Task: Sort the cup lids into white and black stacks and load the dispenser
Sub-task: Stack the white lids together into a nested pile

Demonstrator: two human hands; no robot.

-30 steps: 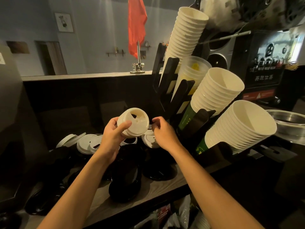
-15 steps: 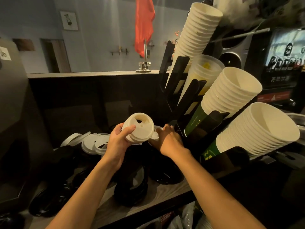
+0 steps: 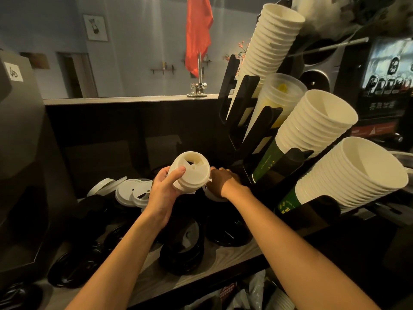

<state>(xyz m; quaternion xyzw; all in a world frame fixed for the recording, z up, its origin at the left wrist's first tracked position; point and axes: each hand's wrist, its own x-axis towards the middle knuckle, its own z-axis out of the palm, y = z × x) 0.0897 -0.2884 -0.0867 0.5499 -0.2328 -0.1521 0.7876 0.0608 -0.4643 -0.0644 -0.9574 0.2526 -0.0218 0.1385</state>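
Observation:
My left hand [image 3: 164, 193] grips a short stack of white lids [image 3: 190, 173], held above the counter with its top facing me. Just to its right, my right hand [image 3: 224, 183] reaches down and closes its fingers on a loose white lid [image 3: 210, 193] lying behind the stack. More white lids [image 3: 131, 193] lie scattered to the left. Stacks of black lids [image 3: 182, 249] sit on the wooden counter [image 3: 156, 280] in front. The black dispenser rack [image 3: 254, 130] stands to the right of my hands.
Several tilted stacks of white paper cups [image 3: 317, 121] and a clear cup stack [image 3: 279, 95] fill the rack. A dark machine [image 3: 20, 153] stands at the left. A drinks machine with a screen [image 3: 386, 86] stands at the right. Bags [image 3: 245, 296] lie under the counter.
My right hand has sunk lower behind the white stack and onto a loose white lid. The left hand has kept holding the stack almost still.

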